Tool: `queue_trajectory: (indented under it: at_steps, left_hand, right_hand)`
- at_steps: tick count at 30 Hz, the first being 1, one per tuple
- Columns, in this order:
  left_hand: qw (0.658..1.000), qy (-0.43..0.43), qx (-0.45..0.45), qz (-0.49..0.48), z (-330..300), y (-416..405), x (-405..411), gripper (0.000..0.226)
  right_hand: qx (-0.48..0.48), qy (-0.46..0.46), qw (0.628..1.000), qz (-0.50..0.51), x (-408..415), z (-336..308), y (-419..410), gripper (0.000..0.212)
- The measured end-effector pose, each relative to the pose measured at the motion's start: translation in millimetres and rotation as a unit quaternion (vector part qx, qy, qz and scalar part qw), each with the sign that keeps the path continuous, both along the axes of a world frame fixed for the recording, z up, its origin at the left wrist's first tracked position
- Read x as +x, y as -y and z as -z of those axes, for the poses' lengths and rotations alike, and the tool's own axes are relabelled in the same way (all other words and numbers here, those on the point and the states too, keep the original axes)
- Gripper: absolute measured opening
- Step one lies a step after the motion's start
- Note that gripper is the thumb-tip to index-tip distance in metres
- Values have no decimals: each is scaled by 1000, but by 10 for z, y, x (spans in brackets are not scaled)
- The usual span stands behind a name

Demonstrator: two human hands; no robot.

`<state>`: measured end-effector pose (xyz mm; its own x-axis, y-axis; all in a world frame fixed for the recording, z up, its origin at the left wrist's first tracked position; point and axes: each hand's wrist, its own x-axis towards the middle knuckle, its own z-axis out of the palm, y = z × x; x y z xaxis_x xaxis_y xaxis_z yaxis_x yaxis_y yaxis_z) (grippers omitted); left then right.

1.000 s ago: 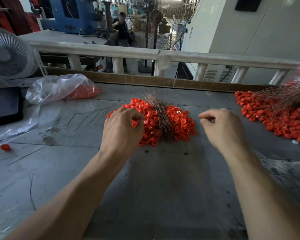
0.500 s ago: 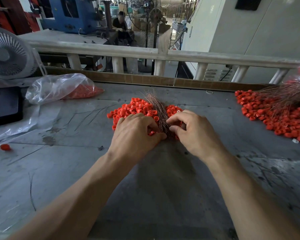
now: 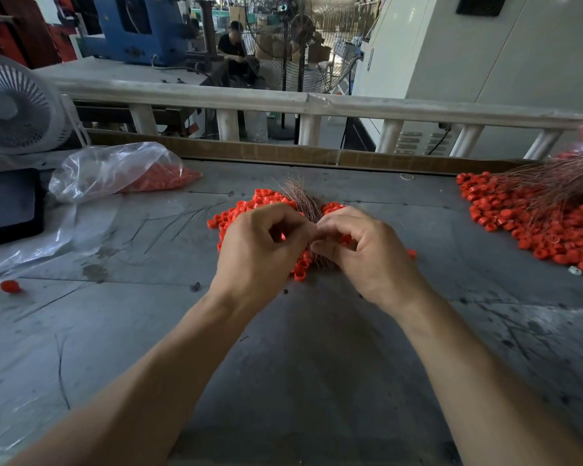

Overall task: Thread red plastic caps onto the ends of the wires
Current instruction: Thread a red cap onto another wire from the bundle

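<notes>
Head view: both hands meet over the pile of red caps [image 3: 249, 206] near the table's [image 3: 317, 381] far edge. Left hand [image 3: 260, 250] pinches a red cap. Right hand [image 3: 360, 253] pinches a thin wire from the wire bunch [image 3: 300, 200].

Both forearms are bare up to the bottom frame edge, with no sleeve showing. The left hand [image 3: 260, 250] and right hand [image 3: 367, 253] wear no gloves. No rings or watch sit behind the fingers.
</notes>
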<state>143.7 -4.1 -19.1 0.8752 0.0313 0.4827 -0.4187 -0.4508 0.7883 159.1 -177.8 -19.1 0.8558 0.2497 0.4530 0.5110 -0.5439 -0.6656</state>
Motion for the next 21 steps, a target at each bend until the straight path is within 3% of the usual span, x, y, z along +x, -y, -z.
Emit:
queue_trajectory:
  at_steps: [6, 14, 18, 21]
  left_hand:
    - [986, -53, -137, 77, -49, -73, 35, 6]
    - [982, -31, -115, 148, -38, -114, 52, 5]
    - [985, -11, -124, 118, -18, -66, 42, 3]
    - [994, 28, -75, 71, -8, -37, 34, 4]
  right_hand:
    - [84, -22, 996, -21, -8, 10, -5, 8]
    - [148, -74, 984, -59, -54, 12, -43, 9]
    - [157, -69, 983, -59, -73, 7, -62, 9]
    - [141, -54, 988, -40, -79, 3, -84, 11]
